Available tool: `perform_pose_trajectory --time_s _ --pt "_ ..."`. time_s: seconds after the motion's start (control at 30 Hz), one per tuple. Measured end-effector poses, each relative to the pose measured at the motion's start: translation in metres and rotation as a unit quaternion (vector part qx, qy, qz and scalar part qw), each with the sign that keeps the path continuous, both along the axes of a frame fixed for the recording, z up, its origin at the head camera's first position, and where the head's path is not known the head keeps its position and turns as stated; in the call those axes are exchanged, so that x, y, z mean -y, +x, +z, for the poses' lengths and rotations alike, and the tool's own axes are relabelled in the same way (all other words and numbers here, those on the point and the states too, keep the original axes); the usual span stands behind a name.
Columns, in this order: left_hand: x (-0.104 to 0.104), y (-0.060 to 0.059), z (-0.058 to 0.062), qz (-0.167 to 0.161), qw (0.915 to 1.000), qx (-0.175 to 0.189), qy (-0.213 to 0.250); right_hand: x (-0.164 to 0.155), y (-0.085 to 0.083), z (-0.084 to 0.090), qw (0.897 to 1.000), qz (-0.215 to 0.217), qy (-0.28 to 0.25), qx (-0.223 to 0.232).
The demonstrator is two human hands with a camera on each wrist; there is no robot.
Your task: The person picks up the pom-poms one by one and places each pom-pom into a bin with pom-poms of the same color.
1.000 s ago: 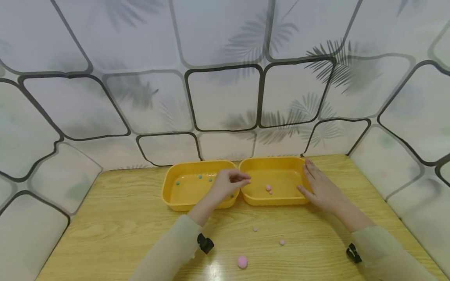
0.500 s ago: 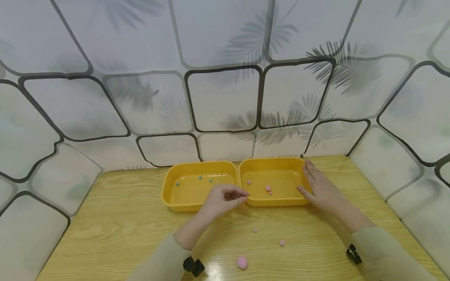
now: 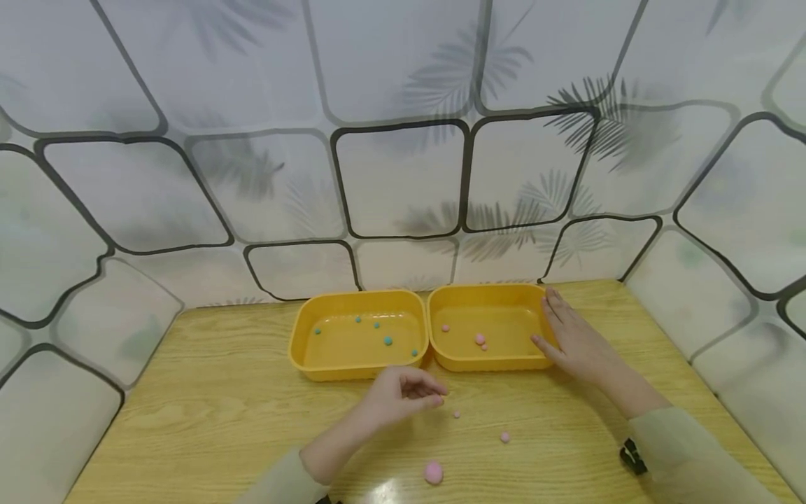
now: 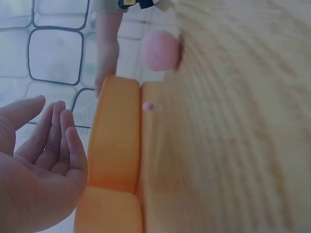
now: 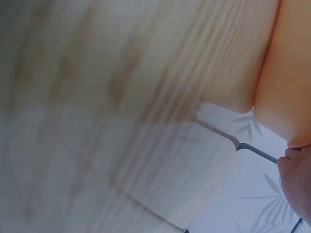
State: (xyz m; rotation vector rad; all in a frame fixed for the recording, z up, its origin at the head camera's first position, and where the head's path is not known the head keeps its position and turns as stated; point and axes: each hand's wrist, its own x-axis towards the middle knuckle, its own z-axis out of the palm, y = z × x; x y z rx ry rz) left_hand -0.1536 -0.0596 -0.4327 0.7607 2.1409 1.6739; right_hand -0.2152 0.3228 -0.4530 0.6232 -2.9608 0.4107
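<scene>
Two yellow trays sit side by side at the far middle of the wooden table [image 3: 189, 406], their inner walls touching. The left tray [image 3: 302, 350] holds five small teal beads [image 3: 387, 341], scattered over its floor. The right tray [image 3: 453, 360] holds three pink beads [image 3: 480, 339]: one near its left wall and two close together at its middle.

Near the trays, on the bare wood, lie three more pink pieces: a tiny pink bead [image 3: 456, 414], a slightly larger pink bead [image 3: 505, 437] to its right and nearer, and a big pink ball [image 3: 433, 472] nearest of all.

The left hand [image 3: 399, 395] hovers just near of the left tray, its fingers loosely curled with their tips close together and pointing right; the tiny pink bead lies just beside those fingertips, apart from them. The wrist view shows the palm bare and the fingers [image 4: 58, 141] relaxed, holding nothing. The right hand [image 3: 576, 339] rests flat against the right end of the right tray, fingers straight and together, thumb at the tray's near right corner.

The left sleeve is cut off at the bottom edge of the head view. The right wrist view is badly blurred: only a tray corner, wood grain, and a sliver of the hand show there. The left wrist view is also smeared, though the big pink ball and one small bead can be made out.
</scene>
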Motion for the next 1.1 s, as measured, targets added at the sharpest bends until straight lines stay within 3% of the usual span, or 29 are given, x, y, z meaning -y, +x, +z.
perform_pose_trajectory --time_s 0.33,0.7,0.97,1.1 --pt "0.008 0.016 -0.012 -0.007 0.9991 0.023 -0.034 0.000 0.000 -0.001 1.000 0.001 -0.007 -0.004" --pt "0.012 0.020 -0.031 -0.050 0.9975 0.031 -0.038 0.000 0.000 0.000 1.000 0.002 -0.005 -0.004" --pt "0.019 0.024 -0.032 -0.085 0.9917 0.062 -0.074 0.002 0.001 0.001 1.000 0.001 -0.008 0.002" --pt "0.020 0.025 -0.034 -0.108 0.9891 0.042 -0.092 0.002 0.001 0.001 1.000 -0.001 -0.006 0.001"
